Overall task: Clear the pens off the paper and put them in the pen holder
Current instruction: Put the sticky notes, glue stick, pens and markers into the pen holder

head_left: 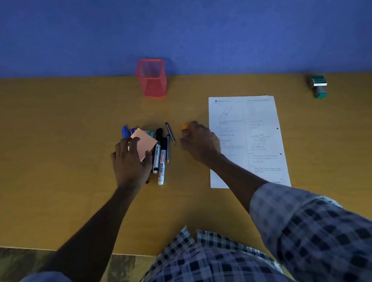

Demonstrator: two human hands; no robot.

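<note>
A red mesh pen holder (152, 78) stands upright at the back of the desk by the blue wall. A printed paper sheet (252, 134) lies to the right with no pens on it. Several pens and markers (161, 155) lie bunched on the desk left of centre, with a peach sticky-note pad (146, 141) on top of them. My left hand (130, 163) rests on the pad and the pile, fingers curled over them. My right hand (201, 142) lies between the pile and the sheet, closed on an orange-capped marker (184, 127) whose tip shows past my fingers.
A green stamp (318, 86) stands at the far right near the wall. The wooden desk (57, 151) has its front edge near my body, with patterned floor beyond its lower left corner. My checked shirt fills the bottom of the view.
</note>
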